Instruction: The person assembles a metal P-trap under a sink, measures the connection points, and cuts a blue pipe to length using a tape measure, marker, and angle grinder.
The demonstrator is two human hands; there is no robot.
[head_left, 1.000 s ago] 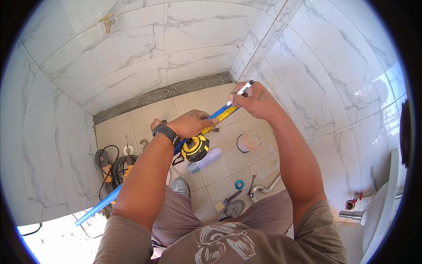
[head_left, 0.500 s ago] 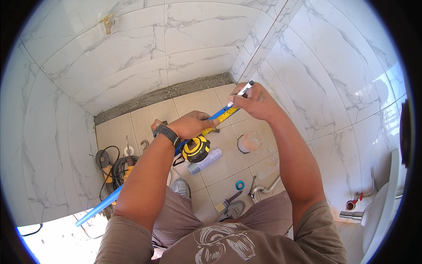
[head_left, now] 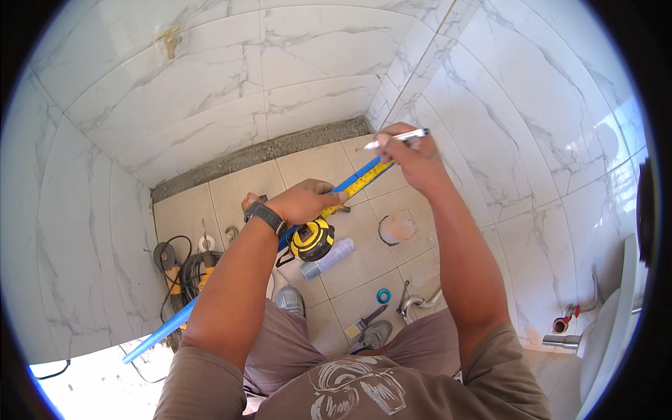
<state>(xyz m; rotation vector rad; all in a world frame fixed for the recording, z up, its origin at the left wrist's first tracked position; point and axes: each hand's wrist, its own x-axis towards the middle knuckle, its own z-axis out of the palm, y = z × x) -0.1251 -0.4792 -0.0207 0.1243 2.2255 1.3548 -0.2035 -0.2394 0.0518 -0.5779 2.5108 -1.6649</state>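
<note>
A long blue pipe point(head_left: 162, 330) runs diagonally beneath my left forearm and up toward the far right. My left hand point(head_left: 302, 200) is closed round it, with the thumb pressing the yellow blade point(head_left: 361, 181) of a tape measure along the pipe. The black and yellow tape case point(head_left: 311, 240) hangs just below that hand. Pinched in my right hand point(head_left: 417, 155) is a white marker pen point(head_left: 414, 134) with a black end. Its tip points left, a little above the pipe's far end, and appears apart from it. Part of that end is hidden behind my right hand.
On the tiled floor are an orange pipe stub point(head_left: 397, 228), a grey cylinder point(head_left: 327, 259), a teal tape roll point(head_left: 383, 296), a paintbrush point(head_left: 364, 322) and a chrome trap pipe point(head_left: 422, 301). Corded power tools point(head_left: 168, 264) lie left. A brass tap point(head_left: 169, 42) juts from the wall.
My right hand has lifted the marker off the pipe and turned it nearer to level. My left hand stays in place on the pipe and tape blade.
</note>
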